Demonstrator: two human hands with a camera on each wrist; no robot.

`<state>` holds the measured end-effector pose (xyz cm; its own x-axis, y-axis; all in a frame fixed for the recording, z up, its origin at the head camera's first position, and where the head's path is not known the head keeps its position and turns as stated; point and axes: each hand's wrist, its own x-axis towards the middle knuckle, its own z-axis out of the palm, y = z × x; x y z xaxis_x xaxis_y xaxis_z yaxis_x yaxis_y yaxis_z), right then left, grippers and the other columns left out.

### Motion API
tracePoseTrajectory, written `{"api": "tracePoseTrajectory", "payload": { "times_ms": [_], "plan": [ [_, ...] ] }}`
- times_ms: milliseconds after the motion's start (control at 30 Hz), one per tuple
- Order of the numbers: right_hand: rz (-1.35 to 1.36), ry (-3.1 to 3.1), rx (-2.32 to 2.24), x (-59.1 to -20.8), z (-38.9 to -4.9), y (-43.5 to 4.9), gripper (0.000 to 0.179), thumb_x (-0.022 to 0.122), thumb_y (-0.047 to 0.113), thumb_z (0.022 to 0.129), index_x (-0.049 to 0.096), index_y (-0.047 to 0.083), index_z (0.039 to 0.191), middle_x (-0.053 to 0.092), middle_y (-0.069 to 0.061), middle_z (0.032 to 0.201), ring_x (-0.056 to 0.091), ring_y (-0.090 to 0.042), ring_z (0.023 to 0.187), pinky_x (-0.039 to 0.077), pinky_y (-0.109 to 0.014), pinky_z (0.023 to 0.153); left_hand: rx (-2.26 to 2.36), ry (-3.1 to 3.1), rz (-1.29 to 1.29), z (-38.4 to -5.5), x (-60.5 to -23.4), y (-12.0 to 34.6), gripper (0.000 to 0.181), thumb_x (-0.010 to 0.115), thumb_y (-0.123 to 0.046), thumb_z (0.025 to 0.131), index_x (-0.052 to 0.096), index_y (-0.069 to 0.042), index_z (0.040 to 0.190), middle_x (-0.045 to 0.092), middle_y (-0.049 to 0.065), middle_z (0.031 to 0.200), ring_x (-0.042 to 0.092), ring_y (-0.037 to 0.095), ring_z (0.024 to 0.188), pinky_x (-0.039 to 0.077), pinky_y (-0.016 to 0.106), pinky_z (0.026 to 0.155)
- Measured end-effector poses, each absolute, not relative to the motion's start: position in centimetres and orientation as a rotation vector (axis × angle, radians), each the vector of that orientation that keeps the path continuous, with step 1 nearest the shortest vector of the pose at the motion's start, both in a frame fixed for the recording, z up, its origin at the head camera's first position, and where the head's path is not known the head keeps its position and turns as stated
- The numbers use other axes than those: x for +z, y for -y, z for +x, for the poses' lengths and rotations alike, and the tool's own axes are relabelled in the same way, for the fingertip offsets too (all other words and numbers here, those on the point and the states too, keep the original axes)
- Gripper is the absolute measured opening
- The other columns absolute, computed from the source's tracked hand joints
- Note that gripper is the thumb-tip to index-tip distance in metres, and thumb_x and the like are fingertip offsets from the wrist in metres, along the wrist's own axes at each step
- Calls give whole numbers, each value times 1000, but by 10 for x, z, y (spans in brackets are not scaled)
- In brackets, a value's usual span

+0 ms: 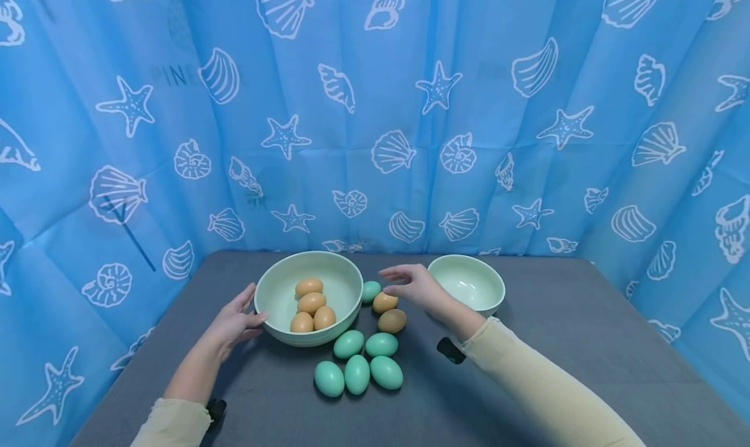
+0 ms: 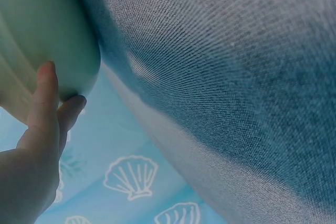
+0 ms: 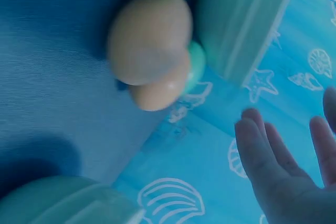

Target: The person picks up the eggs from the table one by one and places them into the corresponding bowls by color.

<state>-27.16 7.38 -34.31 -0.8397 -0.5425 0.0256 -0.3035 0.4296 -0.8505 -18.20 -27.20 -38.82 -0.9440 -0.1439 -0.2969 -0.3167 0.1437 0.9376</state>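
My left hand point(image 1: 234, 320) rests against the outer left side of a large pale green bowl point(image 1: 349, 274), its fingers fairly straight. In the left wrist view the thumb and a finger touch the outside wall of this bowl point(image 2: 47, 30). Several brown eggs point(image 1: 312, 302) lie inside. Just right of the bowl, my right hand point(image 1: 418, 287) hovers with its fingers extended and nothing held. Below it are two brown eggs on the table, one farther back point(image 1: 385, 302) and one nearer point(image 1: 392, 321). The right wrist view shows the fingers point(image 3: 257, 150) apart from the brown eggs point(image 3: 149, 38).
Several green eggs point(image 1: 357, 374) lie in front of the large bowl, and another green egg point(image 1: 371, 291) sits beside its right side. A smaller pale green bowl point(image 1: 469, 281) stands at the right. Behind the grey table point(image 1: 556, 343) hangs a blue shell-patterned curtain point(image 1: 363, 121).
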Motion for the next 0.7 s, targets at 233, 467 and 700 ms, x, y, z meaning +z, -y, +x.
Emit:
{"api": "tracePoseTrajectory", "payload": {
  "times_ms": [233,467,700],
  "plan": [
    [-709,-2476,-1420,-362,-270,-81,37,63,7,98,62,-1,134,58,-22,140,63,-37,119,54,-49,98,1912,-2271,-461,-181,-388,271,85,54,-2,101,-6,-11,161,-12,17,166,9,48,151,36,57,114],
    [-750,-2508,-1421,-381,-262,-87,44,65,9,97,58,4,141,54,-21,145,52,-45,129,50,-54,101,1915,-2270,-435,-181,-388,271,84,53,-2,102,-7,-10,161,-13,18,166,8,48,151,35,57,114],
    [-815,-2570,-1316,-400,-255,-91,48,70,9,94,58,3,140,43,-31,149,43,-50,136,41,-62,107,1912,-2268,-438,-180,-388,271,84,53,-3,102,-7,-11,161,-13,18,166,8,49,150,36,57,113]
  ]
}}
